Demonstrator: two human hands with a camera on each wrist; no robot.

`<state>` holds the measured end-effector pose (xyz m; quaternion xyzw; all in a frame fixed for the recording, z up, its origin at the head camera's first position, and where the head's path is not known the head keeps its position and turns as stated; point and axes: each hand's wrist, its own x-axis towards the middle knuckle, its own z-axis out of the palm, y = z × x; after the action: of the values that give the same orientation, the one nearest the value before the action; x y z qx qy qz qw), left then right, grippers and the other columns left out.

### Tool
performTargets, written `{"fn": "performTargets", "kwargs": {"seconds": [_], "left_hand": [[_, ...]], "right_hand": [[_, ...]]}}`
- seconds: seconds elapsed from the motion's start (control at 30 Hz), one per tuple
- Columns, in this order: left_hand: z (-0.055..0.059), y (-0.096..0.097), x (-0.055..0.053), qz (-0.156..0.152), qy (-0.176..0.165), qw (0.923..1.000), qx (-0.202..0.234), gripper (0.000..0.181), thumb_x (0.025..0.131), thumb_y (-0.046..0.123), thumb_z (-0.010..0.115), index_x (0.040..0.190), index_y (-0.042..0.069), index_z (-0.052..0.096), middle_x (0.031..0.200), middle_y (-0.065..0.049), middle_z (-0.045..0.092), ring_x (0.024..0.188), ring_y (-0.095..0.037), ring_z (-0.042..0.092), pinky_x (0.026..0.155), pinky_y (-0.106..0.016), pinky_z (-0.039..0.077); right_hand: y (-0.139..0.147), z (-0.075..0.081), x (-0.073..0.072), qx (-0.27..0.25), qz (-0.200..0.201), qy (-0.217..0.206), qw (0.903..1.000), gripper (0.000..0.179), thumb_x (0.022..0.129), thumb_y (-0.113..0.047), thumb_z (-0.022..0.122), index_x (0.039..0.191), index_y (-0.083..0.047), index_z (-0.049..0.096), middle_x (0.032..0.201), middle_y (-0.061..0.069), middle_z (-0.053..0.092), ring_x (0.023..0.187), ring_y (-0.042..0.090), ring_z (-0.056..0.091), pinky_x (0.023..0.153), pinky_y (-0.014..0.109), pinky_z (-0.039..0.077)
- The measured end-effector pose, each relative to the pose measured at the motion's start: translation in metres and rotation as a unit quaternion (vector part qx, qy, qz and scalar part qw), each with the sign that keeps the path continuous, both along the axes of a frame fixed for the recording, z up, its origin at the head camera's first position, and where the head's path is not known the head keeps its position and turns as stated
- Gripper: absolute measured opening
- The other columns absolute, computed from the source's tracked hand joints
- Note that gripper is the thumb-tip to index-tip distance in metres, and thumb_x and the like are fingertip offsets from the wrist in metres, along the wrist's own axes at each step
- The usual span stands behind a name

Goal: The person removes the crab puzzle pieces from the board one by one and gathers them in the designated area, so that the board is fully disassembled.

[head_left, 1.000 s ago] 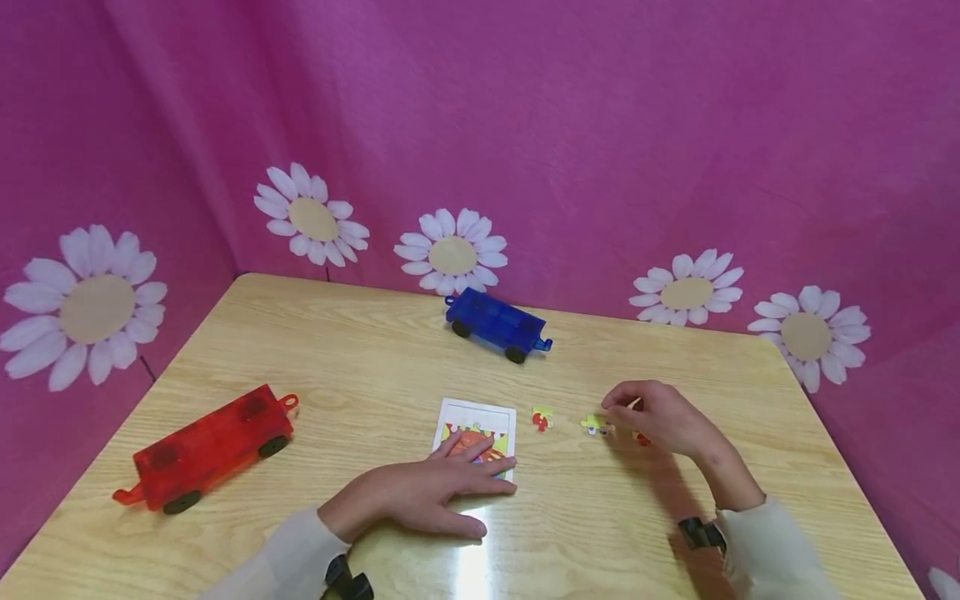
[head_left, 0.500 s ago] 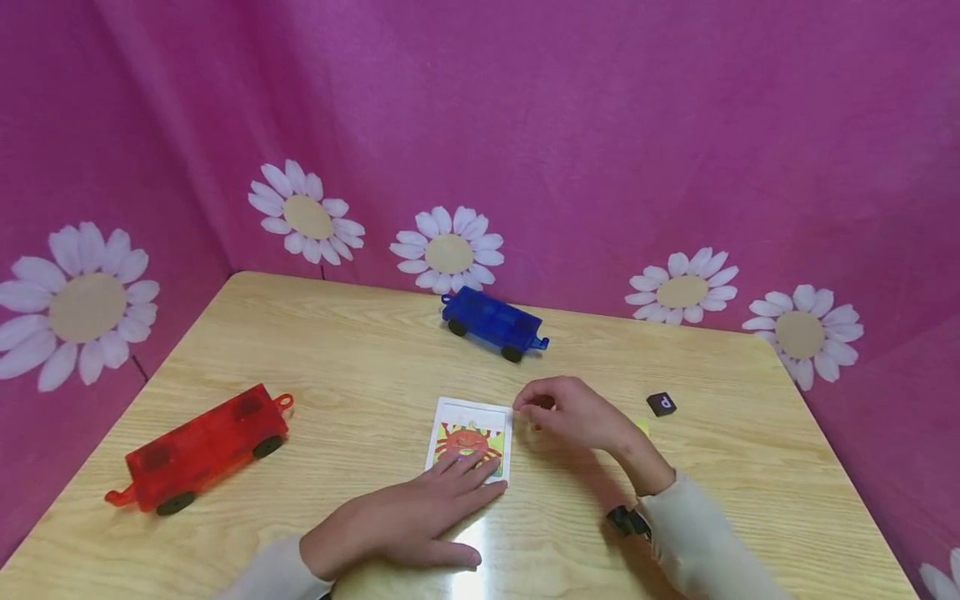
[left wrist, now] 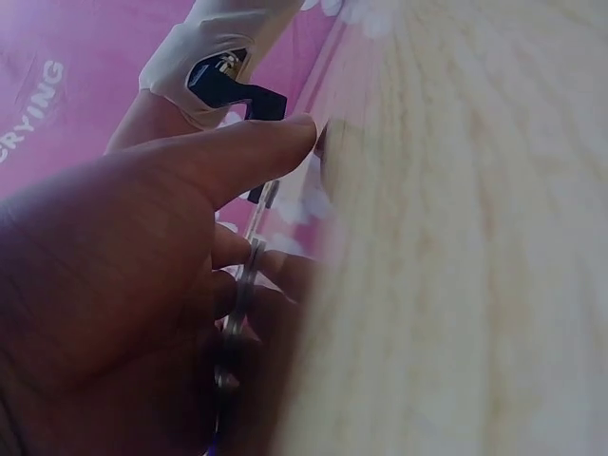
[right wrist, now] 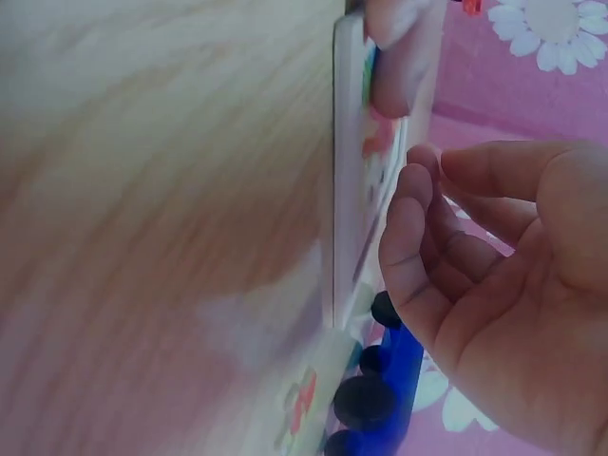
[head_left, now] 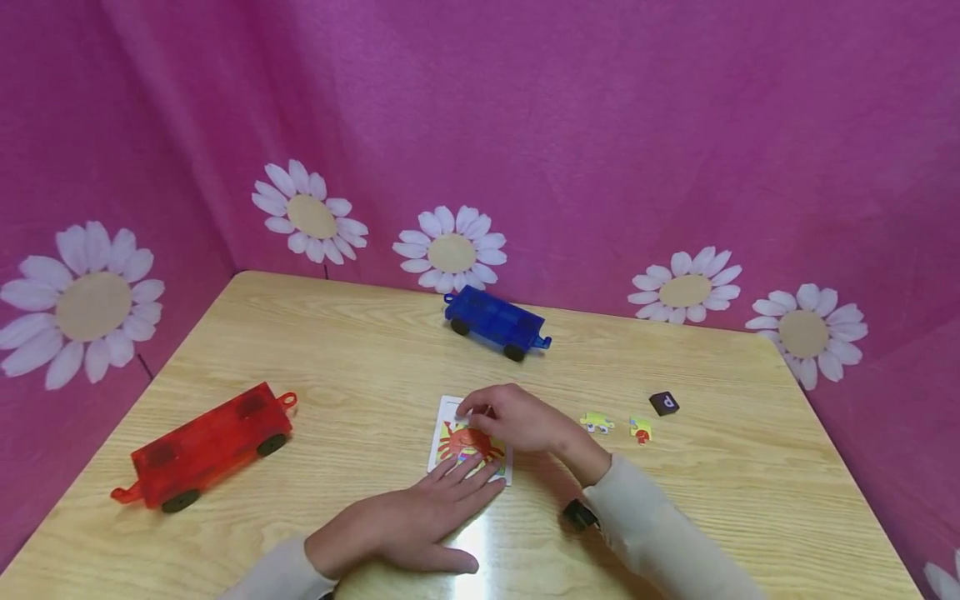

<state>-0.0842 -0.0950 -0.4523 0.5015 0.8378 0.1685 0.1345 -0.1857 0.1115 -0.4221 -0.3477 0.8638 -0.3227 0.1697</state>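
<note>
In the head view, a small white-framed puzzle board (head_left: 435, 446) with a smiling red crab picture lies on the wooden table. My left hand (head_left: 423, 521) rests on its lower part, fingers spread over the picture and thumb out on the table. My right hand (head_left: 517, 417) hovers over the board's upper right, fingers loosely bent. In the right wrist view, the thumb (right wrist: 494, 171) and fingertips sit close together beside the board, with nothing seen between them. A puzzle piece with red on it (right wrist: 302, 404) lies on the table below the board in that view.
Right of the hands lie a yellow puzzle piece (head_left: 597, 422), a yellow-and-red piece (head_left: 641, 430) and a black tile (head_left: 664, 403) with a white letter. A blue toy wagon (head_left: 497, 321) stands at the back, a red one (head_left: 210, 442) at the left. Pink flowered cloth (head_left: 525, 125) surrounds the table.
My right hand has swept left from the loose puzzle pieces to above the board, uncovering the black tile and the yellow-and-red piece. My left hand has slid slightly down the board, showing the crab.
</note>
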Motion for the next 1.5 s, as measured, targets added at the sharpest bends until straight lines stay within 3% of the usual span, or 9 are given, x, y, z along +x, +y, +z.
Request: {"fn": "performTargets", "kwargs": {"seconds": [0.17, 0.27, 0.67, 0.93, 1.13, 1.5], "left_hand": [[0.0, -0.001, -0.001, 0.006, -0.032, 0.9995, -0.001, 0.085, 0.104, 0.05, 0.056, 0.164, 0.002, 0.02, 0.171, -0.014, 0.013, 0.156, -0.033, 0.005, 0.122, -0.055, 0.009], [-0.001, -0.002, -0.001, 0.01, -0.044, 0.999, -0.001, 0.085, 0.103, 0.051, 0.055, 0.164, 0.003, 0.02, 0.171, -0.013, 0.014, 0.156, -0.03, 0.006, 0.123, -0.055, 0.008], [-0.005, -0.002, -0.003, 0.02, -0.084, 0.9962, 0.007, 0.085, 0.103, 0.052, 0.055, 0.165, 0.008, 0.018, 0.172, -0.009, 0.01, 0.156, -0.027, 0.001, 0.123, -0.053, 0.004], [-0.005, -0.002, -0.003, 0.025, -0.088, 0.9958, 0.006, 0.084, 0.102, 0.049, 0.057, 0.166, 0.009, 0.019, 0.171, -0.009, 0.011, 0.156, -0.029, 0.002, 0.123, -0.052, 0.005], [-0.005, -0.002, -0.003, 0.028, -0.088, 0.9957, 0.009, 0.083, 0.102, 0.048, 0.057, 0.166, 0.01, 0.019, 0.171, -0.009, 0.012, 0.156, -0.03, 0.002, 0.124, -0.052, 0.006], [-0.005, -0.002, -0.003, 0.026, -0.088, 0.9958, 0.009, 0.083, 0.102, 0.049, 0.057, 0.166, 0.01, 0.02, 0.171, -0.009, 0.013, 0.156, -0.029, 0.004, 0.124, -0.051, 0.007]], "right_hand": [[-0.005, -0.004, 0.001, 0.016, 0.013, 0.012, 0.9997, 0.023, 0.102, -0.002, 0.058, 0.114, -0.007, 0.076, 0.103, 0.0, 0.071, 0.093, 0.015, 0.06, 0.093, 0.037, 0.051], [-0.006, -0.006, 0.003, 0.02, 0.008, 0.013, 0.9997, 0.024, 0.102, -0.001, 0.058, 0.115, -0.008, 0.076, 0.105, 0.0, 0.07, 0.096, 0.016, 0.061, 0.097, 0.04, 0.05], [-0.013, -0.007, 0.009, 0.032, -0.016, 0.015, 0.9993, 0.029, 0.097, 0.006, 0.053, 0.111, -0.007, 0.075, 0.103, 0.001, 0.068, 0.097, 0.019, 0.059, 0.097, 0.04, 0.049], [-0.016, -0.009, 0.014, 0.049, -0.026, 0.058, 0.9968, 0.025, 0.096, 0.005, 0.054, 0.111, -0.005, 0.071, 0.101, 0.003, 0.065, 0.097, 0.02, 0.061, 0.097, 0.041, 0.051], [-0.015, -0.009, 0.016, 0.037, -0.012, 0.091, 0.9951, 0.03, 0.093, 0.006, 0.053, 0.115, -0.004, 0.071, 0.101, 0.004, 0.066, 0.098, 0.021, 0.063, 0.094, 0.041, 0.051], [-0.012, -0.008, 0.014, 0.032, -0.009, 0.059, 0.9977, 0.027, 0.092, 0.003, 0.057, 0.114, -0.009, 0.067, 0.1, 0.001, 0.064, 0.093, 0.018, 0.06, 0.09, 0.038, 0.05]]}}
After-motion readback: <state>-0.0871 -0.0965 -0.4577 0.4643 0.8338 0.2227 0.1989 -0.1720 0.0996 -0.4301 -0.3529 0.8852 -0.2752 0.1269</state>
